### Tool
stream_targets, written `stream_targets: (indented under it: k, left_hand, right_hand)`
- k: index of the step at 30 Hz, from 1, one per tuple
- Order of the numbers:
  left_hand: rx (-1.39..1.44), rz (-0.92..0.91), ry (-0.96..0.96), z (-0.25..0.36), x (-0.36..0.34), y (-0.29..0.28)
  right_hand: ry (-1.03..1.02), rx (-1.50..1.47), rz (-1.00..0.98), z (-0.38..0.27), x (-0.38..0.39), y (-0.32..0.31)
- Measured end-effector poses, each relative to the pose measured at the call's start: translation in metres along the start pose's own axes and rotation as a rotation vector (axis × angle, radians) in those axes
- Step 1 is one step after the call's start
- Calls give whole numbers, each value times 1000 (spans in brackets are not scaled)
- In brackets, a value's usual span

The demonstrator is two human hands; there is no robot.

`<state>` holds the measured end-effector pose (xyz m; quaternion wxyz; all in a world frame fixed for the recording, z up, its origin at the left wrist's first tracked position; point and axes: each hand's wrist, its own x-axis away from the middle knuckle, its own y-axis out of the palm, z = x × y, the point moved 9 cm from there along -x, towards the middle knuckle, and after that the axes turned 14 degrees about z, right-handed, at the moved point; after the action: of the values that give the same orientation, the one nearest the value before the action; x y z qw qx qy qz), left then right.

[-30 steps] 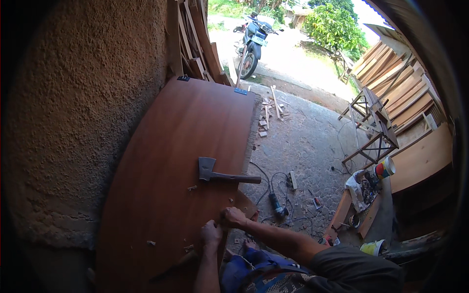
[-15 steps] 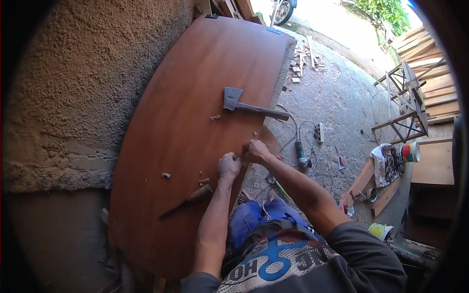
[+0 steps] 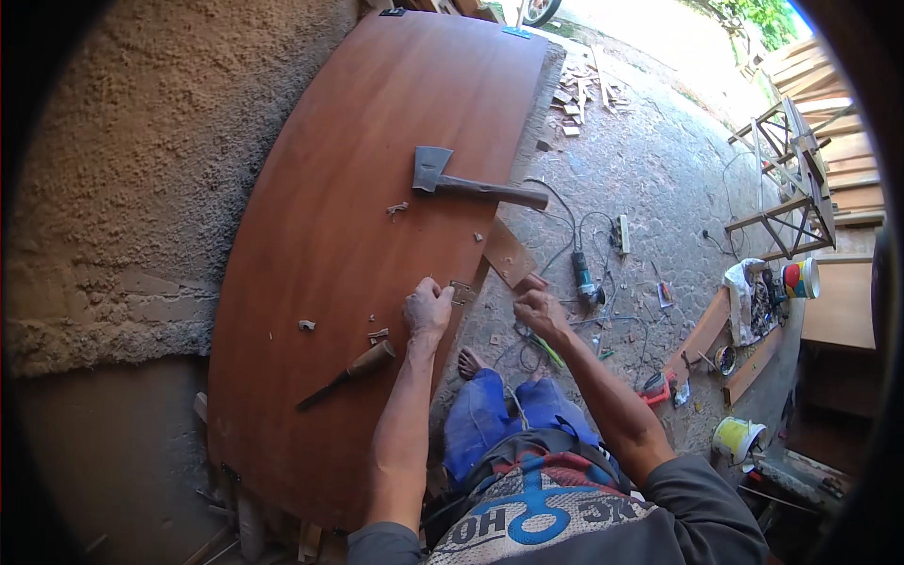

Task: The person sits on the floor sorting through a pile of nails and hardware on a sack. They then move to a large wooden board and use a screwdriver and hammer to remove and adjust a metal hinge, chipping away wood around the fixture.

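A: Left hand [image 3: 428, 307] is down on the brown panel [image 3: 320, 235] near its edge, fingers curled in. Right hand [image 3: 538, 311] is out past that edge, over the floor [image 3: 659, 212], fingers bunched up. Anyone see something in either one?

B: Nope, too small to make out. The left could be pinching that small hinge-like plate [image 3: 462, 293] next to it, or just resting there. The right one's fingertips don't show well enough to say.

A: So where's the plate, with 12 at the top of the view?

B: Between 2 and 3 o'clock from the left hand, just beside it. From the right hand it's between 9 and 10, across a gap. Left is clearly nearer.

A: And which way does the panel run?

B: Long axis goes roughly 1 to 7, so the edge slants between the two hands: left inside it, right outside. That's the bit that matters imo.

A: Tools?

B: Wood-handled blade [image 3: 350, 373] at about 8 from the left hand, handle end closest, tip aimed at 8. Hatchet [image 3: 480, 188] up around 1, lying almost 9 to 3, handle poking past the edge.
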<state>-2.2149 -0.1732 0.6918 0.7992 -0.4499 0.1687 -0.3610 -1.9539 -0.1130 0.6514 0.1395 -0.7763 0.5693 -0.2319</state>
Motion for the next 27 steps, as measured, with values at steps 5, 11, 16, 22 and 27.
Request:
stream_targets:
  k: [5,11,16,22,27]
  left_hand:
    - [-18,81,74,14,13,-7]
    - [62,-31,63,18,11,-4]
    - [138,-35,76,14,12,10]
    - [97,-118,37,-7,7,-2]
    - [-51,-125,90,27,14,12]
  right_hand:
    - [508,-20,-60,174,92,-18]
    - [668,301,6,374,176,-25]
    - [724,349,-5,486,174,8]
    - [715,277,153,578,161,26]
    - [828,225,28,569,202,22]
